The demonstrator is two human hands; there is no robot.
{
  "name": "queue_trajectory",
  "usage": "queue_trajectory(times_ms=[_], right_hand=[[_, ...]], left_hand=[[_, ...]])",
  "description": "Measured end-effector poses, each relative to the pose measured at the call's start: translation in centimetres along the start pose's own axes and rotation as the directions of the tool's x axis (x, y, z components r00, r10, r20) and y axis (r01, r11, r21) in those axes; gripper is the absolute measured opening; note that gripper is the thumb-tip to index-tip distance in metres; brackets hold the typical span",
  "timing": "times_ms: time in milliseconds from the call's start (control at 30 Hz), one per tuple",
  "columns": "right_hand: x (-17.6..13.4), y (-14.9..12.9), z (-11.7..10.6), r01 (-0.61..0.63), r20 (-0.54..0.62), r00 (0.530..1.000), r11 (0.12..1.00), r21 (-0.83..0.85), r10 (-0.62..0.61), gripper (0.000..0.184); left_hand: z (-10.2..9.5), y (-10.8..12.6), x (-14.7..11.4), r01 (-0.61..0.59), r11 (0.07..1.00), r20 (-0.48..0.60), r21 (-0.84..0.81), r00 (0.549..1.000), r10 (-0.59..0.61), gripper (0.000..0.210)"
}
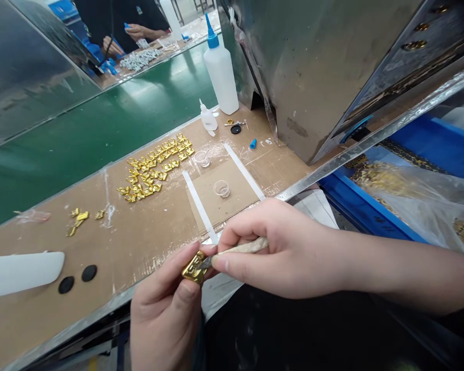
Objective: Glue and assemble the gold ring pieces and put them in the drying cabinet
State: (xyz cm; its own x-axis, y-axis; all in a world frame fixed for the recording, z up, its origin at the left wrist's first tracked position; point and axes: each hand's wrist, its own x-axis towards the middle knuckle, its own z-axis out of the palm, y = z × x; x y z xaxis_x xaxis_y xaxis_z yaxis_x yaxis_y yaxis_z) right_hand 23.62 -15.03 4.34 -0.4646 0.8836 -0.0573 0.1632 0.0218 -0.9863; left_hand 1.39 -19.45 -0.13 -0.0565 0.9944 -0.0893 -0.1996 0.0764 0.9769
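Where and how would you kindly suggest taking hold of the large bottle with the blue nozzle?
Probably around the middle of the large bottle, coming from the near right: it stands upright, its blue nozzle is slim and tapered, and the small bottle stands at its near left.

Your small metal piece (192, 269) is shiny gold, and your slim tool (248, 247) is beige with a dark grey tip (205, 263). On your brown table (133, 226), the long tape strips (199, 206) are white, the flat round discs (88, 273) are black, and the tall plastic bottle (221, 74) is milky white with a blue cap (213, 39).
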Motion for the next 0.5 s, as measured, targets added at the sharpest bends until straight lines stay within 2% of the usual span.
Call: queue_trajectory(times_ms=[167,267,500], right_hand=[[0.5,-0.7,-1.1,-0.110,0.126,0.986,0.994,-0.018,0.112,0.024],[0.7,-1.1,-1.6,-0.122,0.182,0.974,0.990,-0.068,0.133,0.029],[1.3,-2.0,-1.9,-0.137,0.281,0.944,0.979,-0.148,0.174,0.025]], left_hand=[[0.0,0.2,-0.1,0.030,0.997,-0.080,0.072,0.996,-0.024,0.043],[0.2,0.3,0.0,0.025,0.992,-0.113,0.125,0.994,-0.011,0.045],[-0.1,0.5,0.4,-0.040,0.984,-0.055,0.176,0.997,0.050,0.039]])
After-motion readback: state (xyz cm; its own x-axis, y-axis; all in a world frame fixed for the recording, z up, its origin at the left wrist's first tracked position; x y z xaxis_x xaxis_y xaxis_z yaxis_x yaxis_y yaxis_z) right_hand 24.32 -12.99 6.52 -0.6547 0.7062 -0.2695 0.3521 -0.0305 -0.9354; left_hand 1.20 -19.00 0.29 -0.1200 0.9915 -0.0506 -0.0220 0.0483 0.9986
